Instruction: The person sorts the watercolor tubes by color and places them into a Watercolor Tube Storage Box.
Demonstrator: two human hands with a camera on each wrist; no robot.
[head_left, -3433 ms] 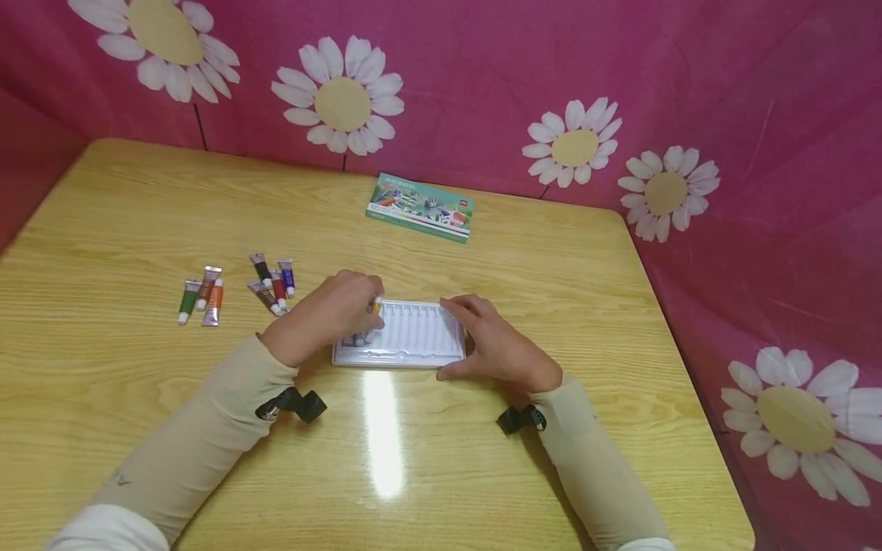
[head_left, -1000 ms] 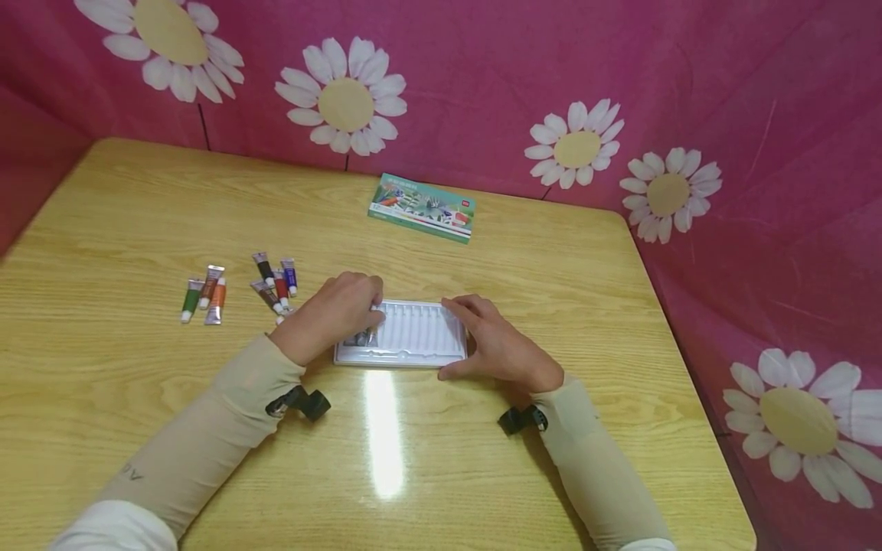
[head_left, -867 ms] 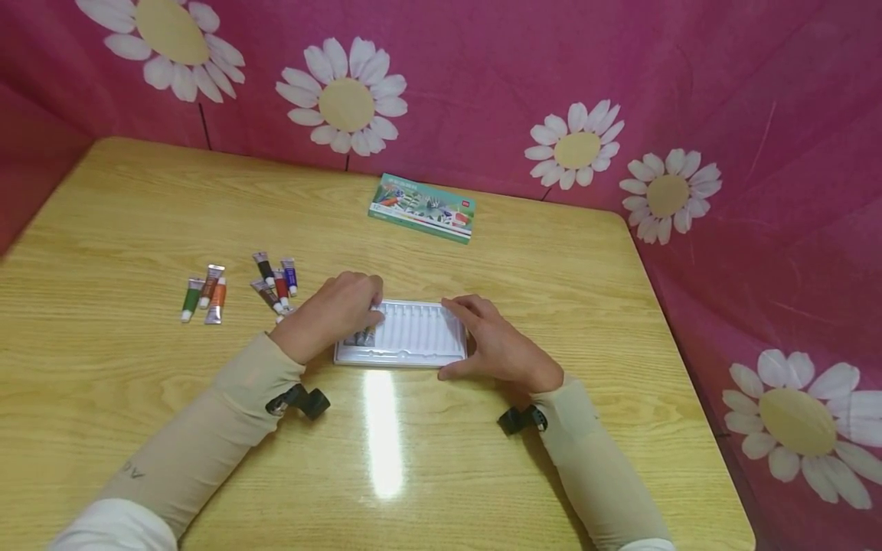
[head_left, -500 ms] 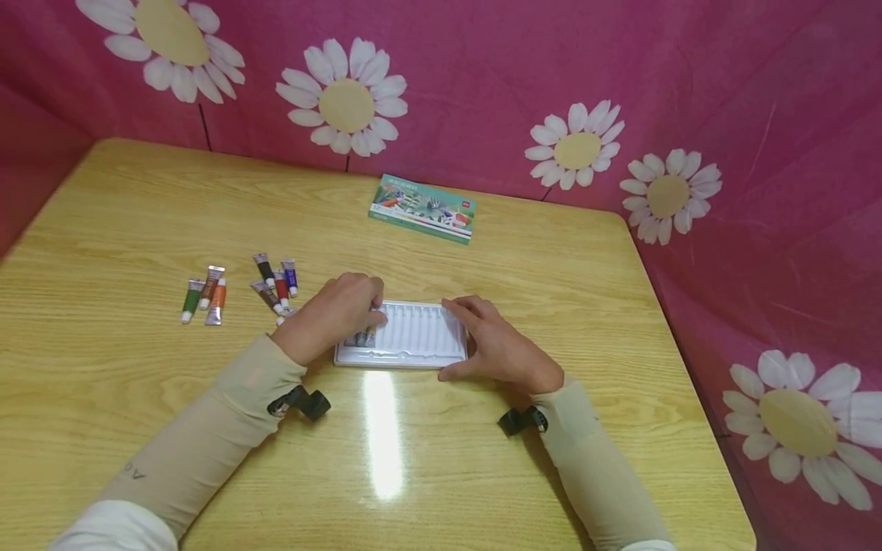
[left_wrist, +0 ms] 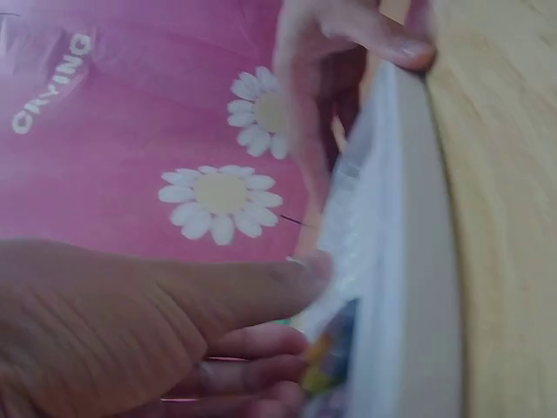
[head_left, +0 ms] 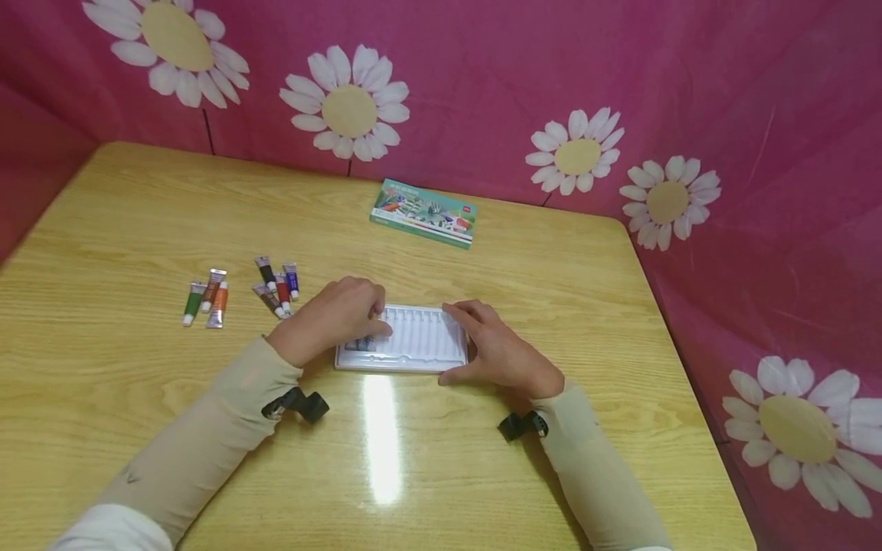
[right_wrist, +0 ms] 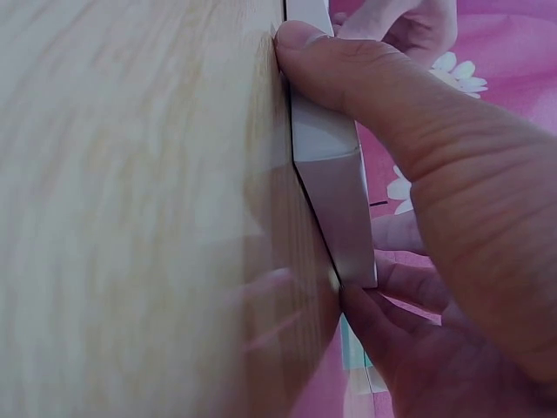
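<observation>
A white plastic tray [head_left: 430,337] with narrow slots lies on the table. A few paint tubes [head_left: 360,345] sit at its left end, partly covered by my left hand [head_left: 338,317]. In the left wrist view that hand's thumb stretches over the slots, apart from the fingers, which are beside the coloured tubes [left_wrist: 329,353]. No tube shows between thumb and fingers. My right hand [head_left: 499,348] grips the tray's right end, thumb at the near side and fingers at the far corner, as the right wrist view also shows along the tray wall [right_wrist: 335,209].
Left of the tray lie two loose groups of paint tubes, one with a green tube [head_left: 194,303] and an orange tube [head_left: 217,304], the other with a red tube [head_left: 282,294] and a blue tube [head_left: 292,281]. A green printed box [head_left: 423,214] lies near the table's back edge.
A yellow tube seen in my left hand's pinch at first went down into the tray's left part. Just now the left thumb has spread away from the fingers. My right hand keeps its grip.
</observation>
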